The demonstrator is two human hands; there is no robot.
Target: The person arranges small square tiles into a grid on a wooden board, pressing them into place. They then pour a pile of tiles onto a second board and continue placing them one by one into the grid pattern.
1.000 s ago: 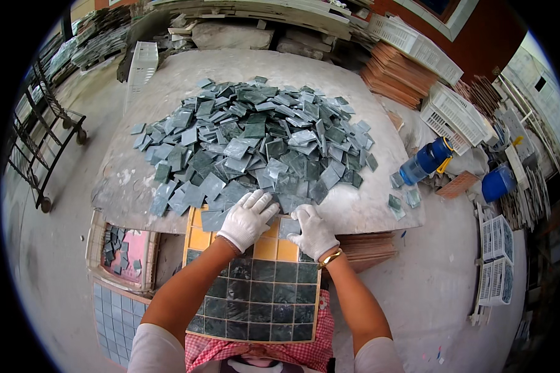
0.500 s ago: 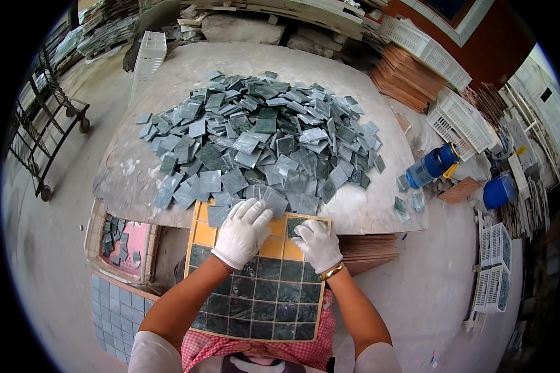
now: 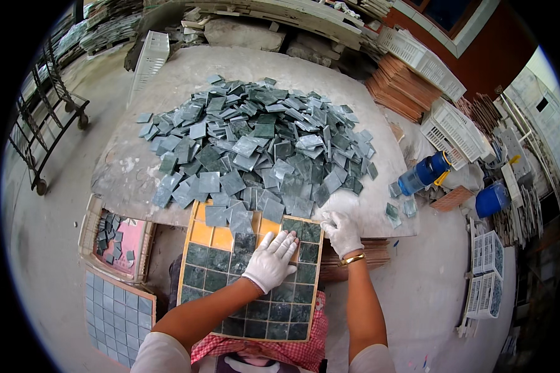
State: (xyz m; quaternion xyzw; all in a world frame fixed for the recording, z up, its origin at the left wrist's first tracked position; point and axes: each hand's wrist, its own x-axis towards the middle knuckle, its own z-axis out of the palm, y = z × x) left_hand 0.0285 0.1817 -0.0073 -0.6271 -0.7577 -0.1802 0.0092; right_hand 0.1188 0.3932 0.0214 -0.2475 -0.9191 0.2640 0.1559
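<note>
A shallow tile frame (image 3: 181, 280) with a yellow base and thin dividers tilts between my lap and the table edge. Dark green square tiles (image 3: 217, 259) fill most of its cells; bare yellow cells (image 3: 201, 233) show at the upper left. My left hand (image 3: 269, 261), in a white glove, lies on the tiles right of the middle, fingers stretched out. Beside the frame's upper right corner is my right hand (image 3: 342, 233), also gloved, its fingers curled together; whatever they hold, if anything, is hidden. Loose grey-green tiles (image 3: 240, 219) overlap the frame's top edge.
A large heap of tiles (image 3: 255, 133) covers the middle of the pale table (image 3: 127, 165). A blue bottle (image 3: 420, 176) stands at its right. White crates (image 3: 457, 133) and brown stacked boards (image 3: 401, 87) lie beyond. At lower left are a tiled panel (image 3: 118, 314) and a pink-bottomed basket (image 3: 135, 233).
My left hand has moved down and right, flattening onto the tiles. My right hand has shifted right off the frame's upper cells. More tiles show at the frame's upper right and top edge.
</note>
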